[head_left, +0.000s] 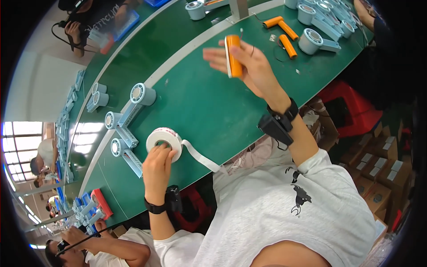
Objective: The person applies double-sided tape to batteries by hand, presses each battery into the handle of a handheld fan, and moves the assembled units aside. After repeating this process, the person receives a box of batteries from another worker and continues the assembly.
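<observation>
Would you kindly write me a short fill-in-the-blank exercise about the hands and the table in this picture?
1. The right hand holds a cylinder coloured ____.
2. The wearer's hand at the tape roll is the ____ one.
3. The tabletop is ____ in colour.
4. Both wrist straps are ____.

Missing words: orange; left; green; black.

Smooth orange plastic-looking cylinder [234, 55] at twelve o'clock, matt white ring-shaped paper-like tape roll [167, 133] at nine, smooth glossy green tabletop [204, 109]
</observation>
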`<action>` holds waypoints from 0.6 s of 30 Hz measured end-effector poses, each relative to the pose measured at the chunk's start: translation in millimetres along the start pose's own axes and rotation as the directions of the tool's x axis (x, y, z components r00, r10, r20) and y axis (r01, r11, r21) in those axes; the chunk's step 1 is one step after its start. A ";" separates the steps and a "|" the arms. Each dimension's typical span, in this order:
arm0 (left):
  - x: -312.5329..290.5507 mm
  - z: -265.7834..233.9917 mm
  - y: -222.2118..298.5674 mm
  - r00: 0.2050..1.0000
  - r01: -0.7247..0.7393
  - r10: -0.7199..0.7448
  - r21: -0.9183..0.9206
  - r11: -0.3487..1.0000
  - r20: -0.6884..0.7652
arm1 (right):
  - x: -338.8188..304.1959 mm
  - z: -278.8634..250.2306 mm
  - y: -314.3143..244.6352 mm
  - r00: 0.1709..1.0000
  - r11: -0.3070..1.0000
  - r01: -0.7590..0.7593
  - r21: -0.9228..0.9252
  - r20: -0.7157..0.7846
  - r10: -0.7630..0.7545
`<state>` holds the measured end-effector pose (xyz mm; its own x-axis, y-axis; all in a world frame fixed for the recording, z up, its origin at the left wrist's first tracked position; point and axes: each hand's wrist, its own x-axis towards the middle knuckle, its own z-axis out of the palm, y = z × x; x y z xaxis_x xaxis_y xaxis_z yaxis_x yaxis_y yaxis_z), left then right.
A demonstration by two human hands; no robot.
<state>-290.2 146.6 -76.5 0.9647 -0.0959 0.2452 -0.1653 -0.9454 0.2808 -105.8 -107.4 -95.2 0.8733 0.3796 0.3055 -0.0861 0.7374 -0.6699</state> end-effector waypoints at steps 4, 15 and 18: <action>15.2 -34.1 -16.7 0.990 -0.083 0.072 -0.089 0.993 -0.122 | -23.9 -11.3 2.9 0.951 0.967 -0.249 -0.056 0.174 0.256; 197.4 -16.9 3.2 0.996 0.039 -0.036 -0.033 0.999 0.081 | -29.3 -23.8 -22.7 0.981 0.822 0.166 -0.544 0.006 -0.194; 201.3 7.1 70.4 0.945 0.281 -0.309 0.225 0.933 0.102 | -37.0 -10.0 -45.2 0.978 0.785 0.109 -0.610 -0.075 -0.194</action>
<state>-106.2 58.5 -14.0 0.9842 0.1700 0.0502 0.1629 -0.9791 0.1219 -129.4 -160.3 -83.0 0.9070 0.1863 0.3777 0.3196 0.2795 -0.9054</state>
